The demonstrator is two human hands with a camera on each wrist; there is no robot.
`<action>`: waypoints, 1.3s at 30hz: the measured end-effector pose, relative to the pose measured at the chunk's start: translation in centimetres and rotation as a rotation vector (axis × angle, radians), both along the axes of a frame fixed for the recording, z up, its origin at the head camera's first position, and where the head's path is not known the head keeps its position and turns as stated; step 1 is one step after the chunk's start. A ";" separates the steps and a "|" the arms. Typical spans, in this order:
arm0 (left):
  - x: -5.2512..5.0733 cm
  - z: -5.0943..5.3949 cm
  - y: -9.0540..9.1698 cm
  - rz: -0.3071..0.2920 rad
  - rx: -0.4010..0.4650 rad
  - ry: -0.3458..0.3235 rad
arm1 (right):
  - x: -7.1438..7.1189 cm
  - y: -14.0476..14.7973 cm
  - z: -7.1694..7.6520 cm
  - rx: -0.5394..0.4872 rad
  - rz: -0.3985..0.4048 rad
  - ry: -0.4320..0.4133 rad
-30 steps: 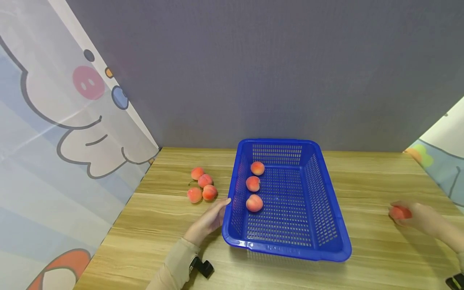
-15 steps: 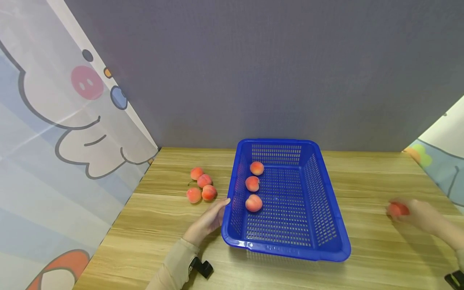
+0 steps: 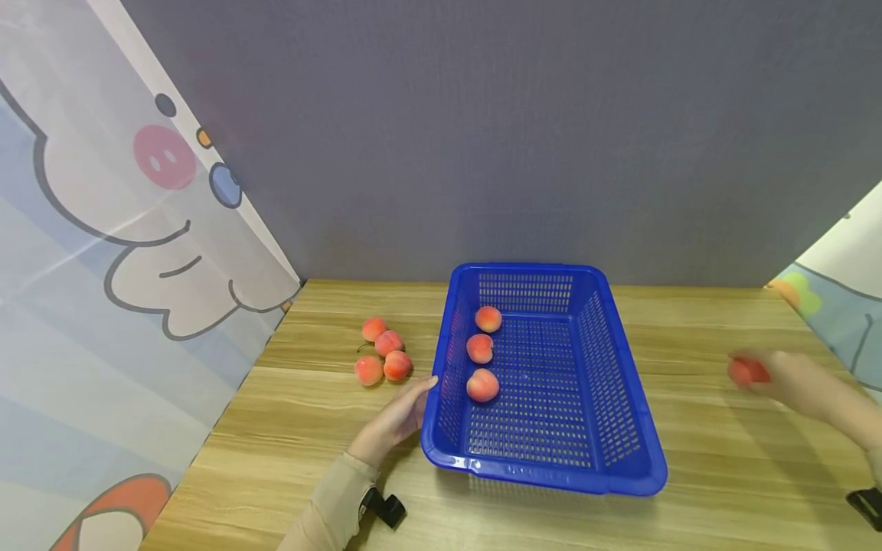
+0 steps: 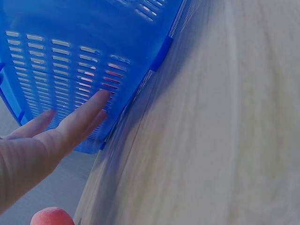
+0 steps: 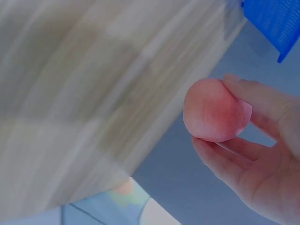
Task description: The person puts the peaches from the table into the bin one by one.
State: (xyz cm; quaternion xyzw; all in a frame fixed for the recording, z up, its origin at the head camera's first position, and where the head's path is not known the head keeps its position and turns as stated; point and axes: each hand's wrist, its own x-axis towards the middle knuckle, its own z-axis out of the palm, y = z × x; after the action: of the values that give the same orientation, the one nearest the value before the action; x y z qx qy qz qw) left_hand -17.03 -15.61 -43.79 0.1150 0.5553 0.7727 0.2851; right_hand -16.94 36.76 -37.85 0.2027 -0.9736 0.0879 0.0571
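1. Head cam: my R hand (image 3: pixel 799 383) has a peach (image 3: pixel 746 372) over the tabletop (image 3: pixel 276 459), R of the blue basket (image 3: pixel 544 477), well apart. My L hand (image 3: pixel 394 425) touches the basket's L rim. 3 peaches (image 3: pixel 480 349) inside, along L side; 4 others (image 3: pixel 389 343) out L.
2. L wrist cam: L fingers (image 4: pixel 84 115) straight, unclenched, at slotted wall (image 4: pixel 70 26).
3. R wrist cam: thumb (image 5: pixel 255 96) & R fingers (image 5: pixel 220 164) grasping peach.

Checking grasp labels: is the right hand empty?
No, the right wrist view shows the right hand holding a peach between thumb and fingers.
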 end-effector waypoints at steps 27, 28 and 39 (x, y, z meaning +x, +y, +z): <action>0.2 0.3 0.0 0.011 0.013 -0.011 | -2.6 -4.4 5.9 0.067 0.132 0.223; 0.1 0.3 0.0 0.010 0.017 -0.012 | -2.7 -4.6 5.9 0.068 0.143 0.228; 0.0 -0.1 0.0 0.020 0.001 0.002 | -3.3 -7.3 7.5 0.033 0.268 0.335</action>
State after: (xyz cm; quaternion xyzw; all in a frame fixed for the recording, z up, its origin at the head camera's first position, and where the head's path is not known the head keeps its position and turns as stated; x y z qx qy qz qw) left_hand -17.02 -15.63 -43.91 0.1106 0.5563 0.7757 0.2768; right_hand -20.27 29.42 -30.32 0.3430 -0.9162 0.0436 0.2025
